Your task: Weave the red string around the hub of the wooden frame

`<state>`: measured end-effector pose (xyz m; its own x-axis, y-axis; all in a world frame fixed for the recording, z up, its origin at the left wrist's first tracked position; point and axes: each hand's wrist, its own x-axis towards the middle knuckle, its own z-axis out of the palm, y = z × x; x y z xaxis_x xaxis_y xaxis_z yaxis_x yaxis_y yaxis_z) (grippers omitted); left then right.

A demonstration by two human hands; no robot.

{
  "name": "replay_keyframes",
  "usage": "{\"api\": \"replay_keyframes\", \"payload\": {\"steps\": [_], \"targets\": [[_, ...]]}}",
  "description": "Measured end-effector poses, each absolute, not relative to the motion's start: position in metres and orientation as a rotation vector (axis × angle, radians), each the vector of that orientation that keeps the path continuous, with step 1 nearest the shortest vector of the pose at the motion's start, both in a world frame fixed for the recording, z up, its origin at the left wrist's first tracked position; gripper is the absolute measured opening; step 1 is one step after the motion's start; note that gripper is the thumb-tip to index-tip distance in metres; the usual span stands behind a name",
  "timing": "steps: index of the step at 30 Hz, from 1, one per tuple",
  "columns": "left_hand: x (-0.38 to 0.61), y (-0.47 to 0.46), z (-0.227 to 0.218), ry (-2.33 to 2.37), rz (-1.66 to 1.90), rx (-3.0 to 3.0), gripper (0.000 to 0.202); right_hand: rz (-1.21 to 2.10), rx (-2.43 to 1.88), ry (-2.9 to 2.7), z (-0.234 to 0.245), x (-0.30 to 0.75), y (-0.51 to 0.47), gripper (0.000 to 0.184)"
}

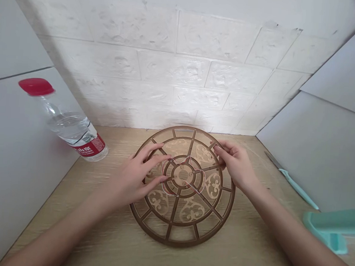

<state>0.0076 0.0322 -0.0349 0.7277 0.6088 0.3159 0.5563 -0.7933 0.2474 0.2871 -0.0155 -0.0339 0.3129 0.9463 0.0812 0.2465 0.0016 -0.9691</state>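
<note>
A round brown openwork frame [172, 221], wheel-like with spokes and scroll ornaments, stands over the wooden table in front of me. Thin red and white wires [205, 179] loop around its hub. My left hand [141, 173] reaches over the frame's left side, fingers apart; the index fingertip and thumb tip rest near the hub by the wires. Whether they touch a wire I cannot tell. On the upper right, my right hand [231, 160] grips the outer rim, thumb on the near face and the other fingers partly hidden behind.
A clear water bottle [72, 126] with a red cap stands at the left. To the right lie a knife with a turquoise handle [300, 189] and a turquoise tool [331, 224]. White panels flank both sides, and a white brick-pattern wall [187, 69] closes the back.
</note>
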Motion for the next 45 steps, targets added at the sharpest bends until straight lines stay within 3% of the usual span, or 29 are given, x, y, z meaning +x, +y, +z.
{"api": "replay_keyframes", "payload": {"steps": [15, 35, 45], "targets": [[0.008, 0.032, -0.029, 0.889, 0.555, 2.724, 0.039, 0.783, -1.491, -1.152, -0.033, 0.287, -0.016, 0.024], [0.008, 0.030, -0.031, 0.981, 0.548, 2.678, 0.046, 0.779, -1.496, -1.153, -0.032, 0.286, -0.017, 0.024], [0.009, 0.029, -0.023, 0.931, 0.550, 2.624, 0.039, 0.780, -1.476, -1.134, -0.032, 0.287, -0.016, 0.024]]}}
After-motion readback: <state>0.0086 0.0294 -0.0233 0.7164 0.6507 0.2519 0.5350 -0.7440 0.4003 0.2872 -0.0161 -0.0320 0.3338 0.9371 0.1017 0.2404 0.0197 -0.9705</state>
